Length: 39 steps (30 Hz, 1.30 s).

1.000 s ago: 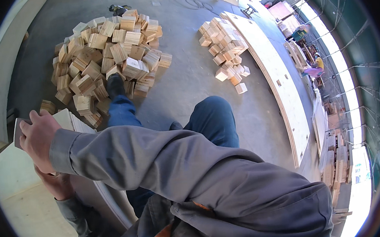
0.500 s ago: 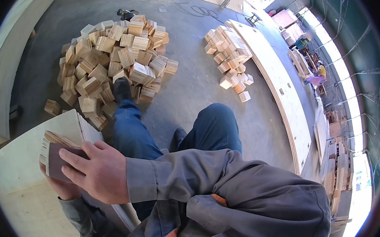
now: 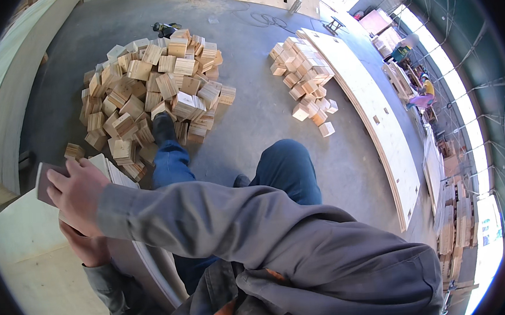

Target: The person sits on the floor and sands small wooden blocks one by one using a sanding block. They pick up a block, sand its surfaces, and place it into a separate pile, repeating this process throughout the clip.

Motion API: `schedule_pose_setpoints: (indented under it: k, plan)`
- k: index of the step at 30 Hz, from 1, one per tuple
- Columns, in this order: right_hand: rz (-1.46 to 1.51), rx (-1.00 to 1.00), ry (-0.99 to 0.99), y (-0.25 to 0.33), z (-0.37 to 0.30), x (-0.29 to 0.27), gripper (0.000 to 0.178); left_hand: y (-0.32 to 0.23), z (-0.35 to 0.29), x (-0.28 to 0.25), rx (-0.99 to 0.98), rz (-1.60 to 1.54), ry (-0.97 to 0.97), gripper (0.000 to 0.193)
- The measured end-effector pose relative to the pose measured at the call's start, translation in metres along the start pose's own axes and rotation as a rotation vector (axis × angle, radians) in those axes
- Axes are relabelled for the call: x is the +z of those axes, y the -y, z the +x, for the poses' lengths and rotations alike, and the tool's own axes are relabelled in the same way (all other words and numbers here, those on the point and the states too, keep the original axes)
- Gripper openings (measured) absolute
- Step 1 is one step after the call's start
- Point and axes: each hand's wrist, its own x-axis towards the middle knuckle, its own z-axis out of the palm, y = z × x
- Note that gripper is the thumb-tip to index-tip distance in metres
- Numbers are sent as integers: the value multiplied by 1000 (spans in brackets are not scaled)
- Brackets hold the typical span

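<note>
My right hand reaches across to the left and grips a flat, dark brown pad with a pale edge, which looks like a sanding block. Just below it is my left hand, curled with its fingers mostly hidden behind the right hand. The plywood block it holds is almost wholly covered now; its striped layers showed a moment earlier. Both hands are above the corner of a pale plywood panel at my left.
A large heap of plywood blocks lies on the floor ahead, my shoe against it. A smaller group of blocks sits beside a long plywood panel on the right. Farther right, another person is near stacked timber.
My right hand and the sanding block have moved away from me and to the left, sliding past the plywood block. My left hand has stayed nearly in place.
</note>
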Motion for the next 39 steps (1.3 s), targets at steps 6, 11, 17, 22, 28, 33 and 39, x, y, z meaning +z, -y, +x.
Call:
schedule_pose_setpoints:
  k: [6,11,17,22,28,33,39]
  plan:
    - [150,-52,-90,8,-97,-46,57,15,-5,-6,-76,-293,18,71]
    - [185,-68,-96,8,-108,-47,58,3,2,-9,-366,-1030,175,54]
    - [61,-41,175,3,-10,-23,56,7,-3,-13,-29,5,-9,82]
    - [26,-5,233,-4,29,-10,52,-8,3,-16,-10,192,20,101]
    - [51,-29,23,6,-46,-28,53,-4,0,-8,-150,-254,-51,78]
    - [162,-48,-106,10,-108,-47,56,5,9,-12,-540,-924,13,65]
    - [161,-84,-91,4,-75,-39,55,10,-2,-17,-346,-750,71,56]
